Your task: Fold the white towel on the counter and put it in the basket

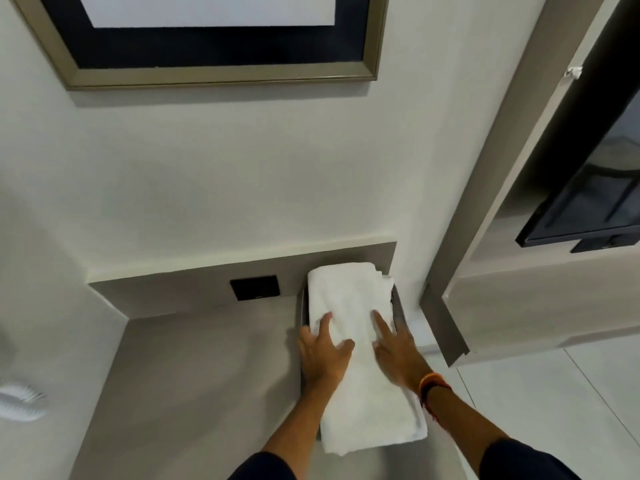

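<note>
A folded white towel [356, 344] lies lengthwise over a dark basket [399, 308] at the right end of the grey counter [194, 382]. The towel hides most of the basket; only thin strips of its rim show on each side. My left hand [322, 351] rests on the towel's left edge with the thumb on top and the fingers spread. My right hand [396, 348] lies flat on the towel's right side, its index finger stretched forward. Neither hand is closed around the cloth. The towel's near end hangs past the basket toward me.
A black socket plate [255, 287] sits in the counter's back panel left of the basket. A framed picture [211, 39] hangs on the wall above. At the right stand a cabinet [519, 299] and a dark screen [595, 199]. A white object [20, 400] lies at the far left.
</note>
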Demonstrator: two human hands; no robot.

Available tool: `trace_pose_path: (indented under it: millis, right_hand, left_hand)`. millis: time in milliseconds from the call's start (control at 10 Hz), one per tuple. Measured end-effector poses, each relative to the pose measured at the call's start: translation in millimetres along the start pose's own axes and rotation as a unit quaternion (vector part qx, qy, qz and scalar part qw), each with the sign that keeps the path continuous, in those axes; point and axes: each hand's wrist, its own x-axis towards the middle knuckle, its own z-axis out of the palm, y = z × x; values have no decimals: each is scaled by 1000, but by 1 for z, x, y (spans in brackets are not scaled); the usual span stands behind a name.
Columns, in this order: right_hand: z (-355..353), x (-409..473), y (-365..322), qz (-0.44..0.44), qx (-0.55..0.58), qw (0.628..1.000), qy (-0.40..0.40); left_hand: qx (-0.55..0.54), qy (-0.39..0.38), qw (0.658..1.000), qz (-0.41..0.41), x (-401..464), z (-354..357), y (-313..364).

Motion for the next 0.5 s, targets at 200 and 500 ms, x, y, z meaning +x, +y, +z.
trace_pose_path:
  millis: [200,500]
  right_hand:
    - [7,16,-8,-123,-184,973,57]
    - [-10,21,-23,-113,-157,981,35]
  left_hand:
    - [279,50,937,204,17,29,-8]
    - [347,18,912,217,30,3,12]
